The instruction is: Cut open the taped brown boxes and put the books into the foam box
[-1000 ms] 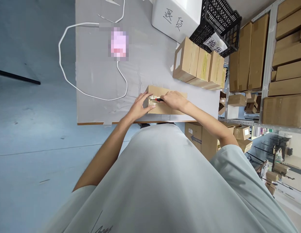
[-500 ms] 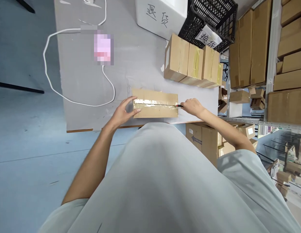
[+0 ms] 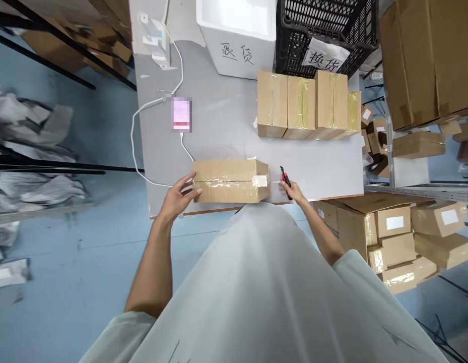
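Note:
A taped cardboard box [image 3: 229, 180] lies lengthwise near the front edge of the grey table [image 3: 317, 161]. My left hand [image 3: 180, 195] grips the box's left end, thumb on the front face and fingers on top. My right hand [image 3: 294, 192] is off the box's right end, closed round a red and black utility knife [image 3: 285, 177] that points away from me above the table. A strip of clear tape runs along the box's top seam, and a white label sits at its right end.
Three taped cartons [image 3: 305, 105] stand in a row at the back right. Behind them are a white foam box [image 3: 237, 38] with handwriting and a black crate [image 3: 324, 30]. A phone [image 3: 181, 115] on a white cable [image 3: 137, 141] lies to the left. Shelves and floor cartons [image 3: 392, 227] are at the right.
My right hand drew the knife along the box's top seam from left to right and has come off the right end. The head view shifted, showing more floor at the left.

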A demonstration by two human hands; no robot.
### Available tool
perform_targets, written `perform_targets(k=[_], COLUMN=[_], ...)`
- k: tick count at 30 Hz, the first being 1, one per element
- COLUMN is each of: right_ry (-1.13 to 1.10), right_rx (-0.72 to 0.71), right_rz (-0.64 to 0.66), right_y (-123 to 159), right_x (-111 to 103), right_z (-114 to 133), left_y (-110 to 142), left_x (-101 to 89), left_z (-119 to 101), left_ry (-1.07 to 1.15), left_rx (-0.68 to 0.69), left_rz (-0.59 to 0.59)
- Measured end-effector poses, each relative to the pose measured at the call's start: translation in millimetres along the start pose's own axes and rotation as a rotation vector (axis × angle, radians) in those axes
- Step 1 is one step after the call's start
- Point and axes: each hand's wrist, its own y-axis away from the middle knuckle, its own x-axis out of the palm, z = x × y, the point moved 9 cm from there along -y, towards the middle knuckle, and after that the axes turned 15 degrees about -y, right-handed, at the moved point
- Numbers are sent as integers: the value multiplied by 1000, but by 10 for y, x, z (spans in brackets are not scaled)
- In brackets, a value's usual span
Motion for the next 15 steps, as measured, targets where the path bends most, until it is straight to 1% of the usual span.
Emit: perform_targets(k=[2, 3, 4, 5, 6, 7, 8, 9, 10, 12, 14, 15], right_ry=[-172, -244, -293, -310, -293, -257, -211, -158, -100, 36, 186, 258], right_rx=[-9, -23, -51, -101, -170, -251, -334, -411, -469, -541, -582, -591], right_rz=[24, 34, 37, 28, 10, -21, -60, -100, -138, -203, -252, -273], right_y=[-66, -82, -86, -75, -44, 9, 86, 181, 285, 488, 649, 702], right_x=[362, 482, 540, 529, 452, 314, 132, -76, -290, -675, -925, -987], right_z=[-69, -63, -29, 34, 123, 229, 344, 462, 572, 776, 957, 1029], left_y=[-35, -59, -88, -119, -155, -193, -235, -279, -324, -409, -476, -493], left_x=[-106, -133, -138, -115, -61, 32, 167, 342, 555, 1044, 1535, 1760], left_z=[25, 33, 38, 35, 20, -12, -65, -137, -229, -455, -714, -859], left_ry=[-35, -47, -53, -51, -40, -17, 17, 59, 107, 193, 255, 283], left_rx=[-29, -41, -51, -58, -58, -51, -36, -19, 0, 26, 50, 85], left_rz=[-27, -34, -38, -40, -39, -31, -15, 11, 48, 129, 206, 253])
